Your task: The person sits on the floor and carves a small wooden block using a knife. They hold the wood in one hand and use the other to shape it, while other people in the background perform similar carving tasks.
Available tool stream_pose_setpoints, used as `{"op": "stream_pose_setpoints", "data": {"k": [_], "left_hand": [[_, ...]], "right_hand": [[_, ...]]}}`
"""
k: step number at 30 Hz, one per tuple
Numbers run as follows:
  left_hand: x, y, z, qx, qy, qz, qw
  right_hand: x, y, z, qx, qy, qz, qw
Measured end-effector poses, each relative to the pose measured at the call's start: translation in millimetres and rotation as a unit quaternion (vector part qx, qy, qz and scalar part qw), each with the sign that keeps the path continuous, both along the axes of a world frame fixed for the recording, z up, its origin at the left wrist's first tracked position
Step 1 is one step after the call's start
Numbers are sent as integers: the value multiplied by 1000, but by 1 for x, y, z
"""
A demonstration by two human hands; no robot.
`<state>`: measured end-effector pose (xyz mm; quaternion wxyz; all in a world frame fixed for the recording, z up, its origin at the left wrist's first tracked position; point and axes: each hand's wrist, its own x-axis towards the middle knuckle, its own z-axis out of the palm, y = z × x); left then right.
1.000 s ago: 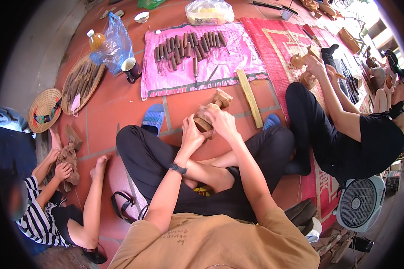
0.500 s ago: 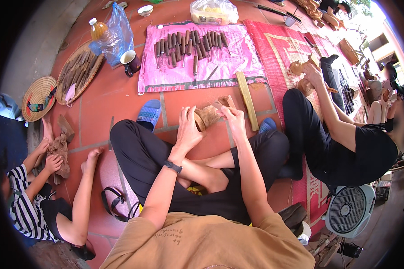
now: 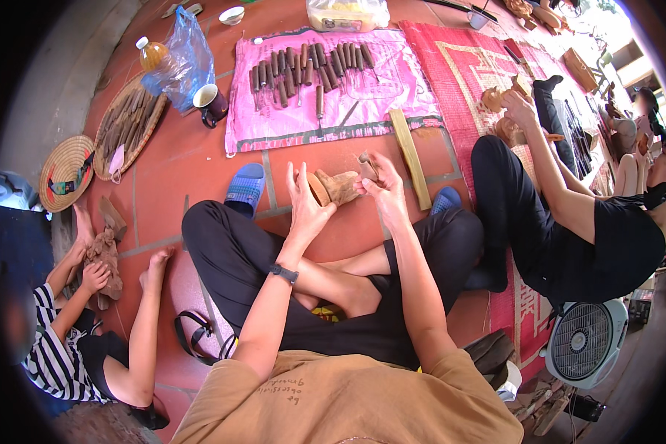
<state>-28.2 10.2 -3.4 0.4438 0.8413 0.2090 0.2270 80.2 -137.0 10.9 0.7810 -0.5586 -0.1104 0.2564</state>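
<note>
The left hand point(image 3: 308, 207) is gripping the carving point(image 3: 337, 188) by its round base, holding it above the floor point(image 3: 174, 181). The right hand point(image 3: 386, 185) is pinching a brown piece point(image 3: 368, 166) at the carving's other end. Tools point(image 3: 320, 101) are lying on a pink sheet point(image 3: 411, 92) beyond.

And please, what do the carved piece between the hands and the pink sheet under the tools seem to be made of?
Carved piece: wood, apparently unvarnished; it is brown, matte, with streaks resembling grain.
Pink sheet: probably thin plastic with a slight sheen, judging by its creases and pale highlights; coated fabric is also possible.
</note>
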Motion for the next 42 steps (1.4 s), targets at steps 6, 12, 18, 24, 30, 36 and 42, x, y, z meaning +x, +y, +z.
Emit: {"op": "stream_pose_setpoints", "data": {"k": [6,12,18,24,30,36,42], "left_hand": [[-1,-2,-9,-24,81,-34,996],[1,-3,-11,-100,38,-35,994],[-1,-9,0,-148,70,1,987],[-2,-3,-36,-176,72,-12,982],[-5,-4,-31,-145,93,-19,985],[-13,-16,-17,-118,100,-28,988],[-16,-26,-7,-78,97,-25,992]], "right_hand": [[5,-3,-9,-46,-1,24,999],[-6,3,3,-69,-20,10,997],[-10,4,-11,-98,-60,-12,993],[-16,10,-3,-137,-78,-32,987],[-20,16,2,-230,-285,-100,925],[-26,18,-6,-281,-267,-86,918],[-26,18,0,-328,-234,-66,913]]}}
